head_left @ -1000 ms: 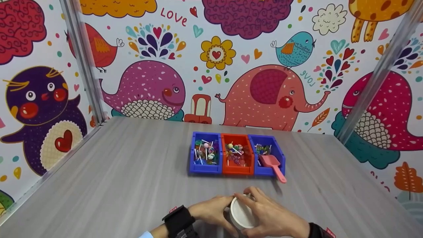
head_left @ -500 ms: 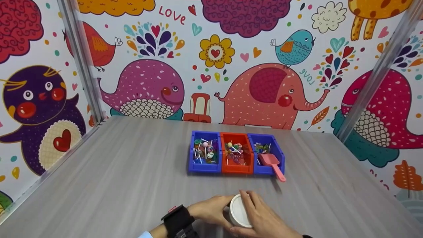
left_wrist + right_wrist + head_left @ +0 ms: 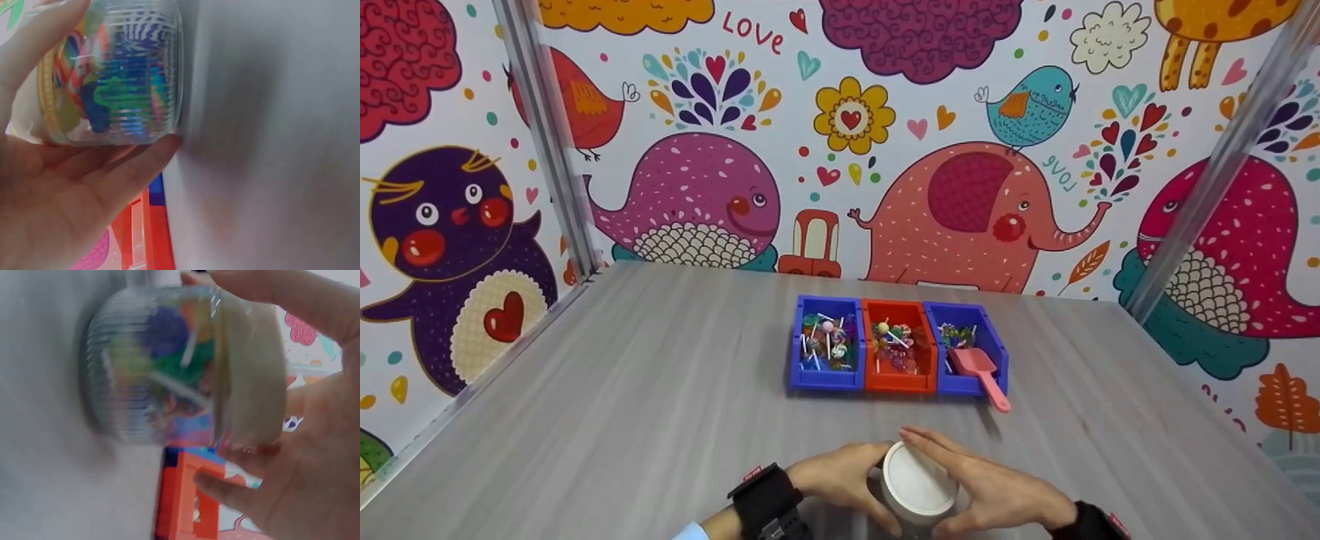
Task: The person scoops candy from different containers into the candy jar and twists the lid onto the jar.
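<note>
A clear ribbed jar (image 3: 132, 79) filled with colourful candies stands on the table near its front edge. Its cream-white lid (image 3: 919, 480) sits on top, seen from above in the head view. My left hand (image 3: 840, 476) curves round the jar's left side and grips the glass. On the right, my right hand (image 3: 1001, 487) has its thumb and fingers round the lid. Lollipop sticks show through the glass in the right wrist view, which is blurred. The lid hides the candies from the head camera.
Beyond the hands stand three joined bins: a blue bin (image 3: 826, 381) and a red bin (image 3: 898, 384) with lollipops and candies, and a second blue bin (image 3: 997, 352). A pink scoop (image 3: 979, 367) lies in that one, its handle over the front. Patterned walls enclose the table.
My right hand has shifted over the lid, reaching across its top half a second ago and now back at its right side. The left hand keeps its place on the jar.
</note>
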Tool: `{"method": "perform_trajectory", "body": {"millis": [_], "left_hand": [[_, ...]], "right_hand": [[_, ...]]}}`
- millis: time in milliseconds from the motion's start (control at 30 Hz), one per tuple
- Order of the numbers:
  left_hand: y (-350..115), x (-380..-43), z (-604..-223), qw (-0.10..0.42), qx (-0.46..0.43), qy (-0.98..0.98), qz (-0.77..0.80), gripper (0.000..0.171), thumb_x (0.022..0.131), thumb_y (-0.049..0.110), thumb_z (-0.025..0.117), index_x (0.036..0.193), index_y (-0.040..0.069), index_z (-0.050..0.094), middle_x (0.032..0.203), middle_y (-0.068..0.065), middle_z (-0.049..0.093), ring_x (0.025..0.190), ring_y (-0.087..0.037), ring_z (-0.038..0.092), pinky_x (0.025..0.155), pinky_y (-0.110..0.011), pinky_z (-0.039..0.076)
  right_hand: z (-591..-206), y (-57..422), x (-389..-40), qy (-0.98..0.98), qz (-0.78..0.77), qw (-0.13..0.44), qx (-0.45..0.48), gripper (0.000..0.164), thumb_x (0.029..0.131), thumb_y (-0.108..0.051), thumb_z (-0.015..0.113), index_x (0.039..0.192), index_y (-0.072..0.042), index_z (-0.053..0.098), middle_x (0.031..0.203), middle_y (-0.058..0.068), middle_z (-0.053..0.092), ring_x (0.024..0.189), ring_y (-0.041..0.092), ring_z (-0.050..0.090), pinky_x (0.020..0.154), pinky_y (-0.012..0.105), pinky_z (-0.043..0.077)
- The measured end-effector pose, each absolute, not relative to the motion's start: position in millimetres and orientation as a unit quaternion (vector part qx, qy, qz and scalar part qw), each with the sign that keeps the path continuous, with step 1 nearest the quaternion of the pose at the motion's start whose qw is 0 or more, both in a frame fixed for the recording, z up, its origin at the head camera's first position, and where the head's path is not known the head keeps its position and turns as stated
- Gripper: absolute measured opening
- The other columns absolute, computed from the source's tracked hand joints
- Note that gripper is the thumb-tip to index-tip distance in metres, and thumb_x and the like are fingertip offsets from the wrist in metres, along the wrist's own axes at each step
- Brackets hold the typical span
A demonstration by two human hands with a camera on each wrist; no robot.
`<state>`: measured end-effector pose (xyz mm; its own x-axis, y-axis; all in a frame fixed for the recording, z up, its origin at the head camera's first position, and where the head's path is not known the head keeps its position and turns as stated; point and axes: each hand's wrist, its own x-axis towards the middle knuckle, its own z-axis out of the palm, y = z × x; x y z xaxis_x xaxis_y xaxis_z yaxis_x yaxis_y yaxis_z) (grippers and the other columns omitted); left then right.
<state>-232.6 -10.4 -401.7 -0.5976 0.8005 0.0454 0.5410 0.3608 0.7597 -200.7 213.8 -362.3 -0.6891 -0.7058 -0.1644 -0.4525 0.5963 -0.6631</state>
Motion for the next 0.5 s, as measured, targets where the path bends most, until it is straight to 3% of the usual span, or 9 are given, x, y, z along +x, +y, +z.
{"method": "perform_trajectory", "body": {"millis": [167,267,500], "left_hand": [[-10,-232,-401,0.17,0.413,0.807,0.386,0.069,0.065,0.015,0.084,0.127,0.013,0.053,0.115,0.01,0.061,0.104,0.002,0.053,0.09,-0.016,0.041],[-10,-232,-401,0.171,0.412,0.803,0.395,0.071,0.065,0.014,0.085,0.129,0.013,0.052,0.117,0.009,0.06,0.105,0.002,0.052,0.091,-0.016,0.041],[-10,-231,-402,0.159,0.419,0.803,0.393,0.073,0.064,0.014,0.085,0.128,0.013,0.052,0.115,0.009,0.061,0.102,0.003,0.053,0.089,-0.015,0.042]], "right_hand": [[-365,212,-200,0.888,-0.293,0.183,-0.302,0.088,0.075,-0.037,0.075,0.147,-0.015,0.029,0.143,0.015,0.037,0.117,0.031,0.043,0.094,0.055,0.043],[-366,207,-196,0.907,-0.274,0.151,-0.281,0.09,0.073,-0.041,0.076,0.143,-0.007,0.033,0.136,0.015,0.045,0.111,0.03,0.049,0.088,0.051,0.049],[-368,193,-185,0.945,-0.24,0.107,-0.196,0.091,0.066,-0.052,0.078,0.134,-0.003,0.042,0.121,0.018,0.056,0.096,0.027,0.057,0.078,0.051,0.053]]}}
